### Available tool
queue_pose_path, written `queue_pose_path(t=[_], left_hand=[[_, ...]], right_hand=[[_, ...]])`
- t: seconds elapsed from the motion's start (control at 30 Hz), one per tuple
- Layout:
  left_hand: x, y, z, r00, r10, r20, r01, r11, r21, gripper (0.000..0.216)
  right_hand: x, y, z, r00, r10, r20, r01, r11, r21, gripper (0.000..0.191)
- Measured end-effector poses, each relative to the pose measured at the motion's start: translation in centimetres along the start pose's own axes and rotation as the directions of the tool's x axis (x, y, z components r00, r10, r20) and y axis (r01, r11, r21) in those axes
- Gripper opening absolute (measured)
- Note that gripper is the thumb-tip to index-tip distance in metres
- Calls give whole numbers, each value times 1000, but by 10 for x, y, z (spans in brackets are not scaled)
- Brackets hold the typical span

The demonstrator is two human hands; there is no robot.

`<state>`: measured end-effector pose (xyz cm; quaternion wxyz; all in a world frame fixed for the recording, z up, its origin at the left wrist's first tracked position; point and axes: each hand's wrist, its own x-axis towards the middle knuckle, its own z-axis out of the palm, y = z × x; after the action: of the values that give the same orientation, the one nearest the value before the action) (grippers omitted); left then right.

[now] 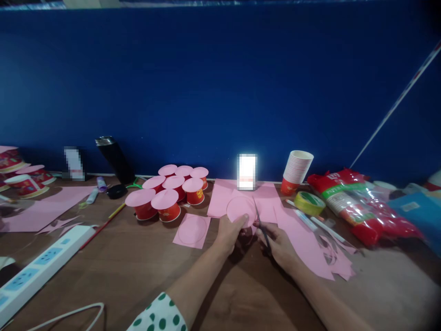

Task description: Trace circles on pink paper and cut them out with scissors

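My left hand [231, 233] pinches a round piece of pink paper [239, 209] by its lower right edge, the thumb lying on top. In my right hand [279, 246] is a pair of dark scissors [263, 232], its blades pointing up and away along the right edge of the pink circle. Part of the scissors' handle is hidden by my fingers. To the left of my hands lies a pink paper square [192, 231] with a circle drawn on it. Behind the circle are more pink sheets [220, 197].
Several red paper cups [165, 211] topped with pink discs stand left. A cup stack [298, 170], yellow tape [310, 203], pens and a red plastic bag [361, 202] are right. A lit phone [247, 172], black bottle [115, 158] and power strip [48, 257] are also here.
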<state>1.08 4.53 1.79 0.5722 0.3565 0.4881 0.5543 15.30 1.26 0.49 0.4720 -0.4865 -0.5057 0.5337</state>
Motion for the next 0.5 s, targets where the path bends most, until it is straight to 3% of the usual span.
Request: queue_pose_path(t=[0.5], left_hand=[[2, -1, 1, 1000, 2, -23, -2, 1000, -6, 24]], right_hand=[[-1, -2, 1, 1000, 5, -10, -5, 1000, -27, 51]])
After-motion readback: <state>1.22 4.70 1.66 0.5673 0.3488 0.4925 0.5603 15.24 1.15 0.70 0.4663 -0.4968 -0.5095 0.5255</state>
